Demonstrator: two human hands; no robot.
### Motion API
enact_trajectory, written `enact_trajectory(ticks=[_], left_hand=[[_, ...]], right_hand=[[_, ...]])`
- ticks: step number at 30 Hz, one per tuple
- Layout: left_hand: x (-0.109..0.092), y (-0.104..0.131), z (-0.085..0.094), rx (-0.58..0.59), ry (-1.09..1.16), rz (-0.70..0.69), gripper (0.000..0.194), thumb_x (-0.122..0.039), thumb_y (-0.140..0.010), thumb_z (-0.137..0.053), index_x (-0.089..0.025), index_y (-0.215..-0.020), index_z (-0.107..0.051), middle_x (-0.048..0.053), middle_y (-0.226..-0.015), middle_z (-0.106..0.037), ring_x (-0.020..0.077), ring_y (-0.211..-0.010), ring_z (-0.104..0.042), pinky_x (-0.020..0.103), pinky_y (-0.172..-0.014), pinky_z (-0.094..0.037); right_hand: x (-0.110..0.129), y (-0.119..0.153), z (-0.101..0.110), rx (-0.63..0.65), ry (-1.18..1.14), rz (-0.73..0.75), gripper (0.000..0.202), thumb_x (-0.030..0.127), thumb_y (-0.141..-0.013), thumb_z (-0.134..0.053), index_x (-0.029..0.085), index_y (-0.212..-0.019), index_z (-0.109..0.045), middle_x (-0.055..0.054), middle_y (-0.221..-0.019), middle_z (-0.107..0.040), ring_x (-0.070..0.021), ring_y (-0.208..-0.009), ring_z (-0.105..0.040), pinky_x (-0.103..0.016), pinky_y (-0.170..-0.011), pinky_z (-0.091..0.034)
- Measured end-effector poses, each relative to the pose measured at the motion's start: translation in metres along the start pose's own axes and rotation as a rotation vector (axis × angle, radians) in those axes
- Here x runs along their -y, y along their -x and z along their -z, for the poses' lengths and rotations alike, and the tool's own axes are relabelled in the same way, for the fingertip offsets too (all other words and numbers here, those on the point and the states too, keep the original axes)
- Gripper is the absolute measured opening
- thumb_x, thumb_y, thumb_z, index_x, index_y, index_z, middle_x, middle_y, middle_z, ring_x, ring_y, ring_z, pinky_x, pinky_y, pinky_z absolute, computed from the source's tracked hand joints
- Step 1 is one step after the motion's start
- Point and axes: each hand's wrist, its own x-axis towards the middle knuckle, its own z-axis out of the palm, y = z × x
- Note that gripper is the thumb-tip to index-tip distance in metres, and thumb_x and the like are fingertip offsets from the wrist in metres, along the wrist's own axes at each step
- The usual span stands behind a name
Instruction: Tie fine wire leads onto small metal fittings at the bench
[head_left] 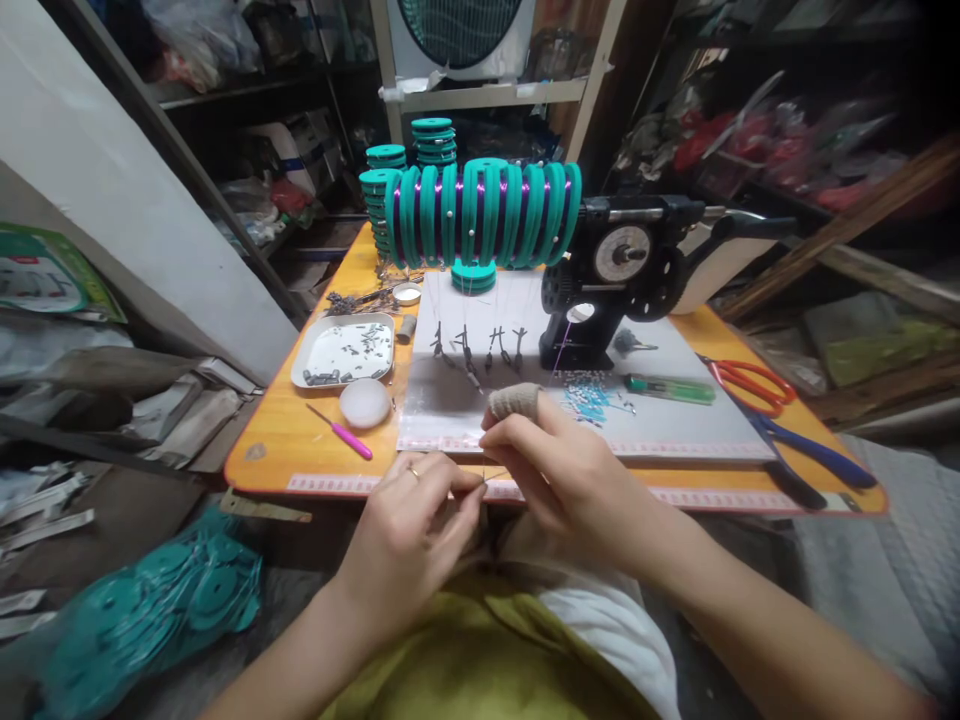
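My left hand [424,510], a ring on one finger, is closed at the table's front edge, its thumb and fingertip pinching a thin piece too small to identify. Just to the right and a little higher is my right hand [551,455], fingers bent together, with a grey-beige wrap [516,401] around a fingertip. A fine line shows between the two hands. Beyond them, small dark metal pieces [466,350] lie on the white board [600,420]. Above the board, a row of green spools [480,215] with purple thread is mounted on a black winding machine [622,255].
On the left are a white tray of small parts [345,350], a round translucent lid [365,403] and a pink-handled tool [350,440]. Blue beads [589,398], a green cutter [670,389], red-handled scissors [756,386] and blue-handled pliers [817,455] lie on the right. Green spool stacks [433,142] stand behind.
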Motion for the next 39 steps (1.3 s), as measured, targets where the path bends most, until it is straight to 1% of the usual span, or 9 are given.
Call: enact_trajectory(ticks=[5, 10, 12, 18, 26, 29, 33, 36, 39], left_hand=[[0.002, -0.004, 0.000, -0.084, -0.201, -0.200, 0.015, -0.006, -0.090, -0.056, -0.018, -0.098, -0.061, 0.012, -0.102, -0.069, 0.0211, -0.096, -0.069, 0.034, -0.082, -0.056], [-0.003, -0.010, 0.001, -0.043, -0.221, -0.414, 0.017, -0.004, -0.087, -0.057, -0.018, -0.095, -0.062, 0.013, -0.097, -0.076, 0.0214, -0.085, -0.073, 0.032, -0.074, -0.058], [-0.007, -0.009, -0.002, 0.007, -0.038, -0.266, 0.015, -0.004, -0.086, -0.058, -0.018, -0.088, -0.062, 0.010, -0.092, -0.076, 0.0186, -0.079, -0.073, 0.027, -0.068, -0.057], [-0.016, 0.007, -0.022, -0.004, 0.990, 0.652, 0.016, -0.022, -0.082, -0.072, -0.016, -0.070, -0.063, 0.004, -0.084, -0.069, 0.0095, -0.065, -0.061, 0.019, -0.058, -0.050], [-0.026, 0.014, -0.035, -0.136, 1.306, 0.873, 0.019, -0.028, -0.074, -0.081, -0.016, -0.069, -0.068, 0.002, -0.089, -0.065, 0.0073, -0.063, -0.057, 0.019, -0.061, -0.049], [-0.026, 0.016, -0.034, -0.124, 1.108, 0.773, 0.014, -0.025, -0.080, -0.076, -0.017, -0.072, -0.068, 0.005, -0.091, -0.064, 0.0129, -0.075, -0.063, 0.022, -0.065, -0.054], [-0.026, 0.016, -0.027, -0.217, 0.491, 0.330, 0.009, -0.010, -0.082, -0.068, -0.018, -0.078, -0.068, 0.006, -0.095, -0.058, 0.0151, -0.084, -0.064, 0.021, -0.062, -0.053], [-0.026, 0.016, -0.020, -0.244, 0.196, 0.047, 0.016, -0.002, -0.081, -0.065, -0.018, -0.085, -0.067, 0.004, -0.092, -0.055, 0.0125, -0.081, -0.063, 0.019, -0.062, -0.053], [-0.025, 0.015, -0.017, -0.251, 0.059, -0.097, 0.018, 0.001, -0.081, -0.065, -0.015, -0.089, -0.065, 0.003, -0.089, -0.055, 0.0101, -0.075, -0.062, 0.020, -0.066, -0.054]], right_hand=[[0.006, -0.008, 0.006, -0.017, 0.009, -0.052, 0.015, 0.010, -0.097, -0.047, 0.017, -0.091, -0.058, -0.007, -0.090, -0.056, -0.0181, -0.078, -0.058, -0.029, -0.068, -0.049], [0.005, -0.011, 0.009, 0.010, 0.078, -0.066, 0.016, 0.011, -0.097, -0.048, 0.016, -0.088, -0.061, -0.005, -0.083, -0.055, -0.0172, -0.071, -0.057, -0.028, -0.063, -0.046], [0.004, -0.008, 0.009, -0.001, 0.107, -0.049, 0.017, 0.012, -0.097, -0.048, 0.015, -0.090, -0.063, -0.004, -0.080, -0.054, -0.0164, -0.067, -0.057, -0.027, -0.059, -0.046], [0.011, 0.020, 0.008, -0.375, 0.109, 0.050, 0.026, 0.004, -0.092, -0.052, 0.018, -0.113, -0.060, -0.011, -0.111, -0.064, -0.0215, -0.103, -0.063, -0.032, -0.086, -0.053], [0.031, 0.059, -0.017, -0.211, -0.216, -0.252, 0.009, 0.020, -0.093, -0.065, 0.022, -0.101, -0.066, -0.001, -0.081, -0.066, -0.0150, -0.070, -0.062, -0.026, -0.062, -0.051], [0.032, 0.062, -0.019, -0.284, -0.014, -0.131, 0.018, 0.007, -0.090, -0.061, 0.019, -0.101, -0.068, -0.005, -0.081, -0.067, -0.0178, -0.072, -0.062, -0.030, -0.063, -0.052], [0.021, 0.056, -0.007, -0.333, 0.146, 0.170, 0.025, 0.004, -0.088, -0.061, 0.013, -0.110, -0.066, -0.013, -0.103, -0.070, -0.0244, -0.099, -0.065, -0.038, -0.082, -0.058], [0.010, 0.045, 0.005, -0.154, -0.079, 0.246, 0.021, 0.011, -0.093, -0.056, 0.013, -0.113, -0.063, -0.012, -0.109, -0.071, -0.0199, -0.101, -0.068, -0.039, -0.101, -0.053], [0.004, 0.035, 0.013, 0.065, -0.197, 0.130, 0.015, 0.015, -0.095, -0.053, 0.020, -0.105, -0.064, -0.002, -0.090, -0.072, -0.0159, -0.081, -0.070, -0.033, -0.094, -0.056]])
